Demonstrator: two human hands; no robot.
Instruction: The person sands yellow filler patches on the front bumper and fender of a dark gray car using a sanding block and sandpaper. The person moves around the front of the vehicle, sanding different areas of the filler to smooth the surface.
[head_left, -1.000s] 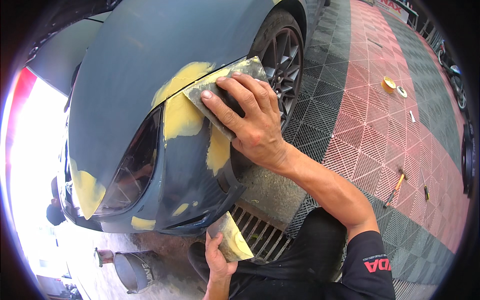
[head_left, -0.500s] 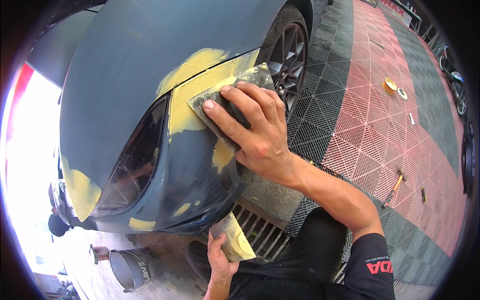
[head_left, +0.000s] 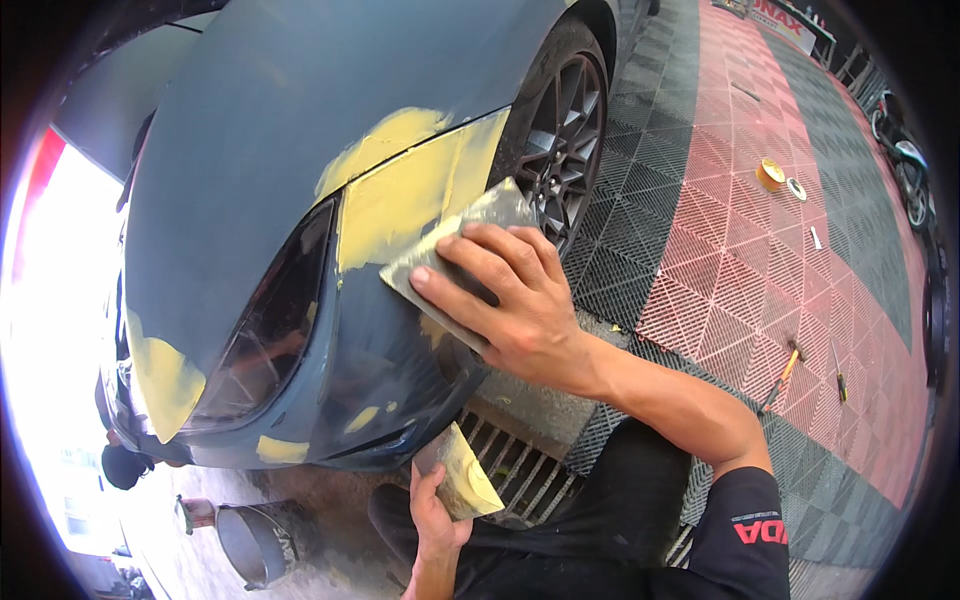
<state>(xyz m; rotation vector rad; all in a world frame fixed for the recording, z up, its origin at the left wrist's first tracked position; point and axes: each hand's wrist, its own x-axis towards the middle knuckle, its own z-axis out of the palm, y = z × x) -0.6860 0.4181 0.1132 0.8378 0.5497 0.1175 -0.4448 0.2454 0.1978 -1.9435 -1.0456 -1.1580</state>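
Note:
My right hand (head_left: 515, 300) presses a flat, dark filler spreader (head_left: 490, 210) against the front fender of a grey-blue car (head_left: 260, 120), fingers spread over its back. Yellow body filler (head_left: 395, 210) covers the panel between headlight (head_left: 265, 320) and front wheel (head_left: 565, 150), with more across the seam on the hood. The spreader's edge lies at the lower border of this patch. Low in front of me, my left hand (head_left: 437, 510) grips a second flat plate (head_left: 463, 475) by its edge; yellow filler coats its face. Smaller yellow patches mark the bumper and hood front.
A bucket (head_left: 255, 545) and a small can (head_left: 195, 512) stand below the bumper. A floor grate (head_left: 520, 465) lies beneath my hands. On the red and grey tiles at right are a hammer (head_left: 782, 377), a screwdriver-like tool (head_left: 840, 380) and a tape roll (head_left: 770, 175).
My right hand and its spreader have slid down the fender, uncovering more of the smoothed yellow filler. My left hand with the plate has barely shifted.

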